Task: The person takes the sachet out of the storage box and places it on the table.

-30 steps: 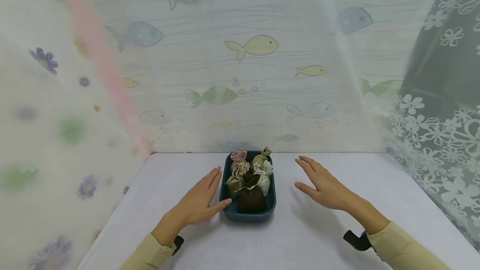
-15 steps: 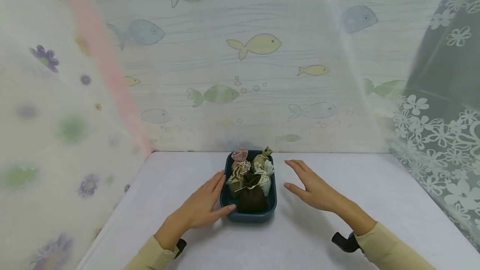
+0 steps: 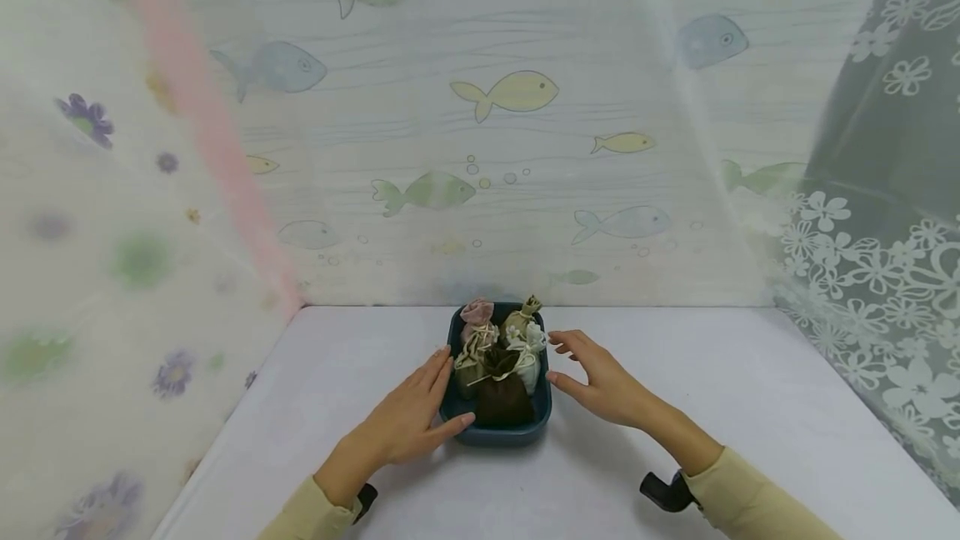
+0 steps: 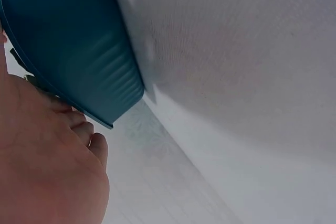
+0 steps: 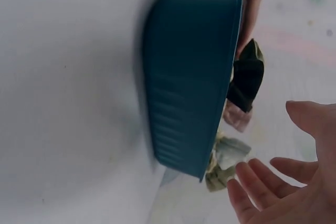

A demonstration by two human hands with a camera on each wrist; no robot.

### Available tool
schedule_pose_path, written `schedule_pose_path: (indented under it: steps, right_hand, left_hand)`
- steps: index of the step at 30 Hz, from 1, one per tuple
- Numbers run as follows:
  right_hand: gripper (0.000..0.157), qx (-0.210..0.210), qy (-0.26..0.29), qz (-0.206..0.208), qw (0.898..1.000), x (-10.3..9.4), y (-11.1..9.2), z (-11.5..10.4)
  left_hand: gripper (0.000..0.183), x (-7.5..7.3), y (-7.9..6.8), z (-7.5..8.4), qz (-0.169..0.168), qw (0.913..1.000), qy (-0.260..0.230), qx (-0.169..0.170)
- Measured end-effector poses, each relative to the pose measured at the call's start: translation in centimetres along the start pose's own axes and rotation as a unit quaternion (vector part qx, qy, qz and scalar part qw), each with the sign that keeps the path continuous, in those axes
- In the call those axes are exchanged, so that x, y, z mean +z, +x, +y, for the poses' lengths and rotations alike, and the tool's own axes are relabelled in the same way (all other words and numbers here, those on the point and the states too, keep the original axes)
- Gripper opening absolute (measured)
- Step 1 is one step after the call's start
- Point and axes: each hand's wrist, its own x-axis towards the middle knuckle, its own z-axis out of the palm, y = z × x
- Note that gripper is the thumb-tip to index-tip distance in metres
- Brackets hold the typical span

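Observation:
A dark blue tub (image 3: 501,437) stands on the white tabletop, holding several small drawstring pouches. Foremost is a dark brown pouch (image 3: 504,401); behind it sit a pink pouch (image 3: 477,312), a pale pouch with white flowers (image 3: 528,365) and olive-toned ones. My left hand (image 3: 405,419) lies along the tub's left rim, fingers straight and thumb over the front corner. Just off the right rim, my right hand (image 3: 600,382) has its fingers loosely bent, holding nothing. In the right wrist view the right fingers (image 5: 257,187) are spread near the pouches' tops.
A sheer curtain with printed fish (image 3: 517,90) hangs behind the table (image 3: 712,365). Flower-patterned fabric (image 3: 142,265) drapes the left side, and white lace flowers (image 3: 862,265) the right. A black wrist mount (image 3: 666,492) sits at the right sleeve.
My right hand has moved left, from well off the tub to beside its right rim. The left hand has shifted slightly right onto the left rim. Tub and pouches have stayed put.

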Motion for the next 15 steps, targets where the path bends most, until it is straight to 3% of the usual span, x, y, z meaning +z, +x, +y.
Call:
schedule_pose_path:
  steps: [9,15]
  right_hand:
    - [0.051,-0.023,0.015,0.007,1.0,0.7,0.7,-0.5]
    - [0.051,-0.026,0.017,-0.008,0.999,1.3,0.9,-1.0]
  left_hand:
    - [0.094,-0.2,0.0,0.4,0.002,0.9999,0.016,0.002]
    - [0.096,0.4,-0.1,0.4,0.006,0.9998,0.016,-0.003]
